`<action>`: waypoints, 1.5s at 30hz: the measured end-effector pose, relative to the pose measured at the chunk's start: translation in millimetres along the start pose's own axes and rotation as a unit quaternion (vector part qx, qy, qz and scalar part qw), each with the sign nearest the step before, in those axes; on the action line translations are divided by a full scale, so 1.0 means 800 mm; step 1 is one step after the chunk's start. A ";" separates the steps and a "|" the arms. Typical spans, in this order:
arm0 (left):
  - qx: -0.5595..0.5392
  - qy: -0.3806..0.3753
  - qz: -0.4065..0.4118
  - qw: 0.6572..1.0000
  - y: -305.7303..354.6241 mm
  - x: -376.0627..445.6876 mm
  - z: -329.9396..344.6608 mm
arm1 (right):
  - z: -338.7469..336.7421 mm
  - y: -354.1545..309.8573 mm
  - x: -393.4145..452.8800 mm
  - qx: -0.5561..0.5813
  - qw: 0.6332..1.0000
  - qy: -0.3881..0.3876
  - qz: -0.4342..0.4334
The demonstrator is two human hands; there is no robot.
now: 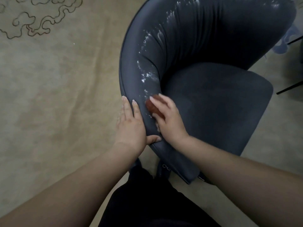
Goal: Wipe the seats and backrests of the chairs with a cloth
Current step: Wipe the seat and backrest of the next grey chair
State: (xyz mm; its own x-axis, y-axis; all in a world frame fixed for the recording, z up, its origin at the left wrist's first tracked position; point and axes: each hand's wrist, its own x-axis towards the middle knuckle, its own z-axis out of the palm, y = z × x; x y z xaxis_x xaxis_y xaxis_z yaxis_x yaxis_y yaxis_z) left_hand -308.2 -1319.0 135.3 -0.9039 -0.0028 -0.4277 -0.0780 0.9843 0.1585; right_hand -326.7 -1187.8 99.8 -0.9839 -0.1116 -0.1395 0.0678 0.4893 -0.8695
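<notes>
I am looking down over a beige carpet (54,89) that is filling everything from nine o'clock outward, with a dark cloud-scroll pattern (32,20) curling at about eleven o'clock. My left hand (131,122) is resting on the outer rim of the dark blue-grey armchair (213,112) just left of centre; its fingers (127,105) are lying straight and slightly spread along the piped edge, and my thumb (154,138) is hooking over the rim toward six o'clock, so the hand is bracing the backrest rather than clutching it.

Just beside it, toward three o'clock, my right hand (168,118) is pressing a small reddish-brown cloth (151,106) against the inner face of the curved backrest (205,35). The fingers here are curling round the wad, which is showing only at its upper edge, blurred, under my fingertips. A trail of white smears (146,76) is running up the backrest from the cloth toward twelve o'clock and on to one o'clock, glinting along the pleats.

Farther right, the padded seat (221,104) is lying below the backrest, between three and four o'clock. At the far right edge thin black legs (290,87) of some other furniture are crossing the carpet, and a patch of blue patterning (285,40) is showing beyond the chair at about two o'clock. My dark trousers (147,202) are filling the six o'clock edge.
</notes>
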 end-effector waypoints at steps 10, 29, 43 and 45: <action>-0.024 0.012 0.010 1.000 -0.004 -0.001 0.003 | -0.015 0.009 -0.050 -0.084 0.993 -0.004 -0.082; -0.026 0.029 0.027 0.999 -0.019 -0.004 0.001 | -0.019 -0.005 -0.043 -0.027 0.999 -0.035 0.026; -0.139 0.023 0.039 0.989 -0.070 0.084 -0.059 | 0.000 -0.020 -0.052 -0.001 0.994 0.036 0.102; -0.155 0.022 0.054 0.986 -0.079 0.112 -0.078 | 0.011 -0.025 -0.044 0.013 0.991 0.060 0.115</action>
State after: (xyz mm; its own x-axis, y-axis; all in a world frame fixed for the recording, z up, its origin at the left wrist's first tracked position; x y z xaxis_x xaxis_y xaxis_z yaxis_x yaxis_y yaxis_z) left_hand -410.7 -1392.4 142.4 -0.9305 0.0853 -0.3561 -0.0991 0.8776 0.4691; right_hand -291.6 -1201.7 118.2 -0.9543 0.1059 -0.2796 0.2960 0.4669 -0.8333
